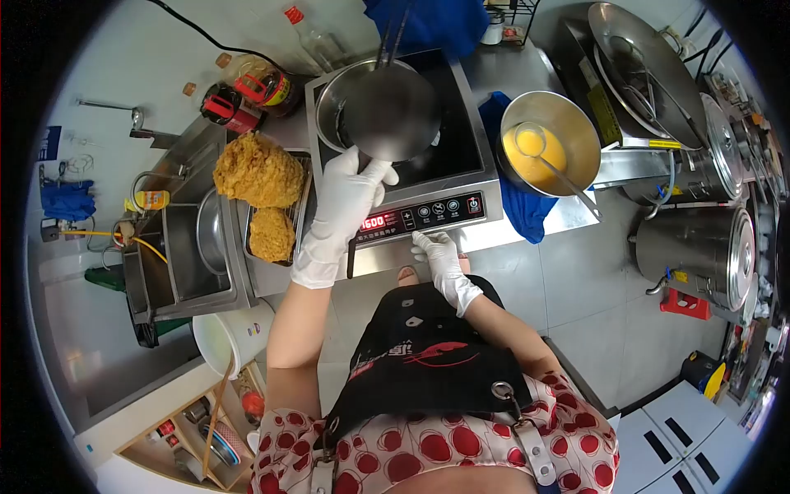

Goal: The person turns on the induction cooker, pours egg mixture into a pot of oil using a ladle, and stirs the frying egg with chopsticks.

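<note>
My gloved left hand is closed at the near edge of a dark round utensil, smeared by motion, so its exact kind is unclear. Thin dark bars stick out from its far side. Under it, a pan with a silver rim sits on the induction cooker, whose red display reads 1600. A dark handle end shows just below my left hand. My gloved right hand rests by the cooker's front edge, fingers loosely bent, holding nothing visible.
Golden fried chunks lie on a rack at left, beside the sink. Bottles stand behind. At right, a metal bowl holds yellow liquid and a ladle on a blue cloth. A wok and large pots stand farther right.
</note>
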`<control>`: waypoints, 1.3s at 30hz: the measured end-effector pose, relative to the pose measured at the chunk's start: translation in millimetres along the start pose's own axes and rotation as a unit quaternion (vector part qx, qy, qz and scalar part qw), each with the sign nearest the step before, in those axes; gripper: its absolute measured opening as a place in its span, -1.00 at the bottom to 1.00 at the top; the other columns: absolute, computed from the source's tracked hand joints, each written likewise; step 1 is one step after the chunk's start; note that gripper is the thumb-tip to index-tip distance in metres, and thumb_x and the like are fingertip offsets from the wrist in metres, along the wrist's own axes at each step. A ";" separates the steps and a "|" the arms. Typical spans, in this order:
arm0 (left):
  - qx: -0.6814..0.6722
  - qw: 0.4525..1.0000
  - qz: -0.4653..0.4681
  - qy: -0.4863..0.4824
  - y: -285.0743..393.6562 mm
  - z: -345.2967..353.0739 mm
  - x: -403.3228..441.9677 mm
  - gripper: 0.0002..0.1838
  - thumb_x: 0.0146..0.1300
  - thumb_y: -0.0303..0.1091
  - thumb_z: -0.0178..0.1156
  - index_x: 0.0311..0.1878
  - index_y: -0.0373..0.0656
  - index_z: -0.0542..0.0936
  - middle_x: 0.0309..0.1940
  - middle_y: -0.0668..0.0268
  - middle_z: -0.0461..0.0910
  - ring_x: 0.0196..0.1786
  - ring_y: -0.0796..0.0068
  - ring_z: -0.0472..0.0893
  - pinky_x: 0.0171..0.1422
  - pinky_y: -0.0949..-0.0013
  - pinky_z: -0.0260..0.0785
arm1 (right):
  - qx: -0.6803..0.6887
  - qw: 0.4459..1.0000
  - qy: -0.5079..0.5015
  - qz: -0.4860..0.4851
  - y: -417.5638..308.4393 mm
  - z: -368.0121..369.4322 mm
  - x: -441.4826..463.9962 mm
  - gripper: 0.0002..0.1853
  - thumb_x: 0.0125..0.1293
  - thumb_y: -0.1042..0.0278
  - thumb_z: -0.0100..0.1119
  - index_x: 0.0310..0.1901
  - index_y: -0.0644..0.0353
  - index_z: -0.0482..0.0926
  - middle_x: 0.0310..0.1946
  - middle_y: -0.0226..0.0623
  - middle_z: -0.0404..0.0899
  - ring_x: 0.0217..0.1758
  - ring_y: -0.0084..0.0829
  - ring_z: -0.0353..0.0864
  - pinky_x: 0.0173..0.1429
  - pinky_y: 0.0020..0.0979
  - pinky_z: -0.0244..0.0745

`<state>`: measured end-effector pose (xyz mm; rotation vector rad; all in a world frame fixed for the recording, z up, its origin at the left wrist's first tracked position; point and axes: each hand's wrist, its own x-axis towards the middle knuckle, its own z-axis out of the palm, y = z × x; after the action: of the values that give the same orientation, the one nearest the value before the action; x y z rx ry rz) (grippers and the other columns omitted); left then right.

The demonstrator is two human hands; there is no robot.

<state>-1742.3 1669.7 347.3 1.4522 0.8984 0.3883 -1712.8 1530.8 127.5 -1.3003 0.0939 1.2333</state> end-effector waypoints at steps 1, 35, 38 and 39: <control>0.000 1.000 0.001 0.010 -2.1 -4.7 -1.9 -0.83 0.32 -0.34 0.09 -0.14 -0.19 0.59 -0.55 0.40 0.48 -0.66 0.77 0.26 -0.61 0.67 0.05 | 0.016 1.000 0.017 -0.002 2.7 2.4 0.7 -0.73 0.13 0.32 0.34 -0.22 0.24 0.48 -0.37 -0.36 0.55 -0.45 -0.55 0.56 -0.37 -0.57 0.46; 0.233 0.969 0.069 0.034 -83.0 174.9 146.7 -0.63 -0.02 -0.24 0.32 -0.21 -0.30 0.52 -0.41 0.03 0.62 -0.25 0.02 0.61 -0.13 0.18 0.43 | -0.331 0.841 0.269 -0.332 -209.4 -153.1 -45.8 -0.72 0.19 0.44 0.23 -0.08 0.34 0.54 -0.32 -0.19 0.63 -0.35 -0.51 0.57 -0.21 -0.52 0.46; 0.256 0.961 0.083 0.058 -102.0 177.8 164.8 -0.63 -0.01 -0.35 0.23 -0.12 -0.33 0.48 -0.30 -0.07 0.60 -0.16 -0.02 0.60 -0.06 0.16 0.44 | -0.308 0.805 0.169 -0.478 -212.8 -154.0 -31.4 -0.86 0.21 0.47 0.14 -0.20 0.29 0.55 -0.41 -0.22 0.57 -0.39 -0.37 0.59 -0.27 -0.45 0.47; 0.253 0.962 0.084 0.057 -99.9 178.9 162.6 -0.63 -0.01 -0.35 0.23 -0.12 -0.33 0.48 -0.30 -0.07 0.60 -0.16 -0.02 0.60 -0.06 0.16 0.44 | -0.310 0.804 0.171 -0.477 -215.9 -159.9 -35.4 -0.86 0.21 0.47 0.14 -0.20 0.29 0.55 -0.41 -0.22 0.57 -0.39 -0.37 0.59 -0.27 -0.45 0.47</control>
<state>-1538.8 1651.7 183.8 2.0020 1.0166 0.3854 -1483.9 1435.9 237.2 -1.7797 -0.6970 0.1178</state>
